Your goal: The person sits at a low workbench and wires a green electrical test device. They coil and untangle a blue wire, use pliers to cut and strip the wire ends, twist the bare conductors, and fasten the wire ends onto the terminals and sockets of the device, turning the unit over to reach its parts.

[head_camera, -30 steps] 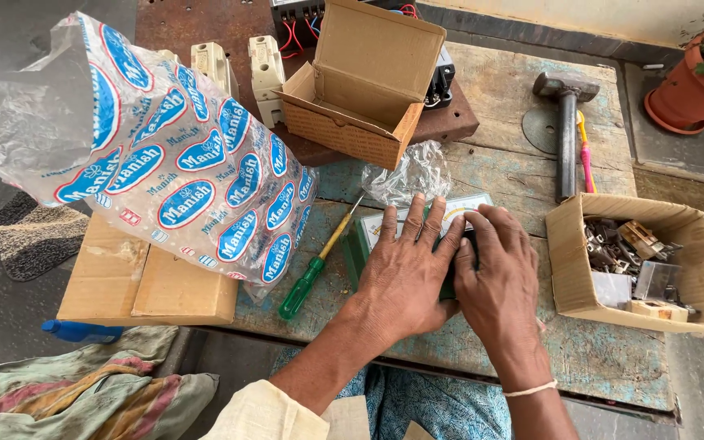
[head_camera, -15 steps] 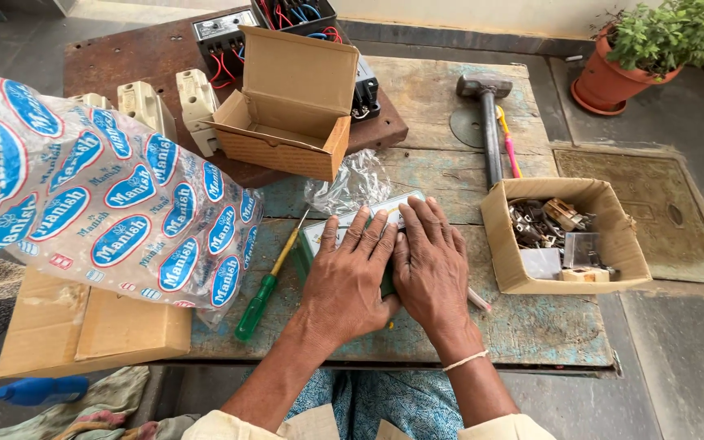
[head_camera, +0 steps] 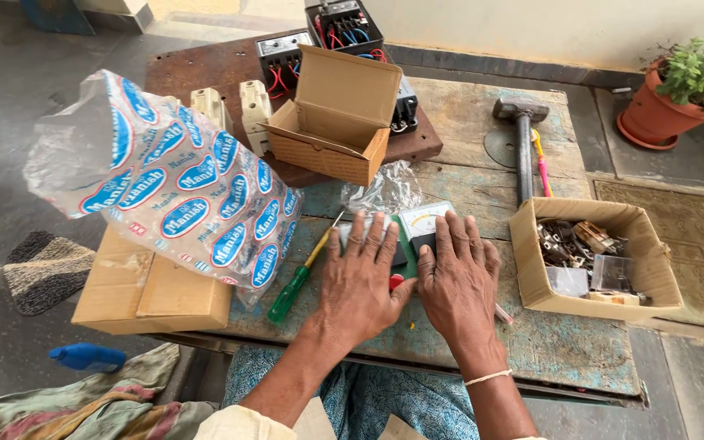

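Both of my hands lie flat over a small panel meter (head_camera: 422, 222) on a green backing, near the front middle of the bench (head_camera: 580, 350). Left hand (head_camera: 358, 281) is spread, palm down, pressing its left part; right hand (head_camera: 458, 281) is spread likewise on its right part. Neither is closed around it; fingers extended.

Handling judgement: the meter looks light and rigid, with a pale dial window likely fragile. I would grip it by the side edges, never on the face.

A crumpled clear wrapper (head_camera: 385, 191) sits just behind the meter. A green-handled screwdriver (head_camera: 303, 273) lies touching or just beside the left hand.

Packages: 1 open brown carton (head_camera: 332, 122) behind, flap up; 1 open carton of small parts (head_camera: 592, 257) on the right; 1 clear plastic bag (head_camera: 181, 183) printed with blue oval labels on the left, atop a flat cardboard box (head_camera: 148, 289). A hammer (head_camera: 523, 138) lies behind the parts carton.
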